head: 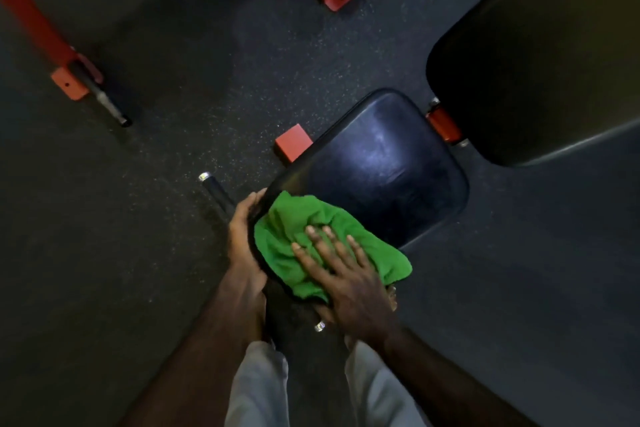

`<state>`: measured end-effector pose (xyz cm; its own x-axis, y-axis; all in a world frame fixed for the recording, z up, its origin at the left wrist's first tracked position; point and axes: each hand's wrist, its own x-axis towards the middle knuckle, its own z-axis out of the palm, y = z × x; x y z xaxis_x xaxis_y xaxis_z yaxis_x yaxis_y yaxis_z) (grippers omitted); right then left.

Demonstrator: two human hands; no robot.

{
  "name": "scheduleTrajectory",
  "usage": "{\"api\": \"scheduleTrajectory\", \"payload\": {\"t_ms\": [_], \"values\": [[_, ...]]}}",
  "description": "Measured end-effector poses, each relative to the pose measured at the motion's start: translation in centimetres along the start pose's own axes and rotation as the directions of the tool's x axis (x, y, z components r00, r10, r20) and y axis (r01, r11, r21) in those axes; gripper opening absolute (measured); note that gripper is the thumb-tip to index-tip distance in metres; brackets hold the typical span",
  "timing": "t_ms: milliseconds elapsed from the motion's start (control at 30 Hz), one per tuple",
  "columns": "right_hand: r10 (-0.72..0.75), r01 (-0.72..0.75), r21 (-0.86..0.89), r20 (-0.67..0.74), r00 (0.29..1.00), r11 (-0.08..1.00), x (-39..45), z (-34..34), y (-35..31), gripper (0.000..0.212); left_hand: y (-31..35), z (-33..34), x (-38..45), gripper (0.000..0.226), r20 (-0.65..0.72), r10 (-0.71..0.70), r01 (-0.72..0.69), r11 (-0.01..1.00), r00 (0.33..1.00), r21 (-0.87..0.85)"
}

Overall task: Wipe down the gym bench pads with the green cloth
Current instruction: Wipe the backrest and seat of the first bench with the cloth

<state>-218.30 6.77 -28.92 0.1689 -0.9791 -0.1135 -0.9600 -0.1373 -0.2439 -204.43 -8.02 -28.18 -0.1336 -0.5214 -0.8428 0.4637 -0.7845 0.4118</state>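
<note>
A bright green cloth (329,246), crumpled and soft-looking, lies bunched over the near end of a black padded seat pad (384,163), draping past its lower edge. The seat pad is glossy, rounded at the corners, and sits at the centre of the view, its long axis running from 7 o'clock toward 1 o'clock. A larger black back pad (540,73) lies just beyond it at 2 o'clock, tilted on the same diagonal, with a narrow gap between them.
</note>
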Motion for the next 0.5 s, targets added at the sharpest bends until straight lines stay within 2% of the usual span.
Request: {"api": "scheduleTrajectory", "payload": {"t_ms": [33, 67, 100, 133, 200, 267, 300, 367, 400, 433, 500], "values": [[0.105, -0.105, 0.023, -0.021, 0.994, 0.994, -0.4, -0.1, 1.2, 0.102, 0.0, 0.3, 0.3, 0.031, -0.046, 0.045, -0.043, 0.997, 0.998, 0.057], [0.28, -0.275, 0.088, -0.048, 0.959, 0.957, -0.5, -0.2, 1.5, 0.105, -0.2, 0.4, 1.1, 0.034, -0.07, 0.112, -0.103, 0.988, 0.991, 0.118], [0.449, -0.435, 0.156, -0.065, 0.891, 0.887, -0.5, -0.1, 1.0, 0.105, -0.4, 0.6, 1.5, 0.036, -0.111, 0.185, -0.16, 0.966, 0.976, 0.204], [0.537, -0.517, 0.188, -0.074, 0.84, 0.835, -0.4, 0.0, -0.2, 0.103, -0.7, 1.1, 1.6, 0.031, -0.157, 0.265, -0.213, 0.935, 0.952, 0.283], [0.481, -0.472, 0.115, -0.075, 0.873, 0.874, -0.5, 0.4, -2.4, 0.097, -1.3, 2.1, 1.1, 0.017, -0.199, 0.363, -0.269, 0.884, 0.91, 0.383], [0.449, -0.438, 0.137, -0.062, 0.891, 0.888, -1.1, 0.8, -2.3, 0.096, -1.9, 2.7, 0.7, 0.019, -0.23, 0.39, -0.277, 0.872, 0.892, 0.404], [0.526, -0.503, 0.205, -0.079, 0.847, 0.84, -1.3, 0.7, -1.6, 0.098, -2.0, 3.0, 0.5, 0.02, -0.251, 0.381, -0.267, 0.881, 0.89, 0.389], [0.757, -0.691, 0.341, -0.108, 0.645, 0.638, -0.6, 0.0, -1.4, 0.098, -1.9, 2.8, 0.4, 0.028, -0.29, 0.369, -0.253, 0.895, 0.883, 0.367], [0.825, -0.753, 0.36, -0.095, 0.558, 0.551, 0.3, -0.3, -2.0, 0.094, -1.7, 2.9, 0.4, 0.03, -0.306, 0.396, -0.265, 0.881, 0.866, 0.392], [0.837, -0.778, 0.327, -0.081, 0.542, 0.536, 1.5, -0.6, -2.6, 0.086, -1.6, 3.0, 0.5, 0.029, -0.288, 0.444, -0.294, 0.848, 0.848, 0.441], [0.766, -0.733, 0.245, -0.078, 0.638, 0.635, 2.5, -0.5, -3.6, 0.068, -1.6, 3.9, -0.2, 0.033, -0.128, 0.569, -0.39, 0.693, 0.812, 0.607]]}}
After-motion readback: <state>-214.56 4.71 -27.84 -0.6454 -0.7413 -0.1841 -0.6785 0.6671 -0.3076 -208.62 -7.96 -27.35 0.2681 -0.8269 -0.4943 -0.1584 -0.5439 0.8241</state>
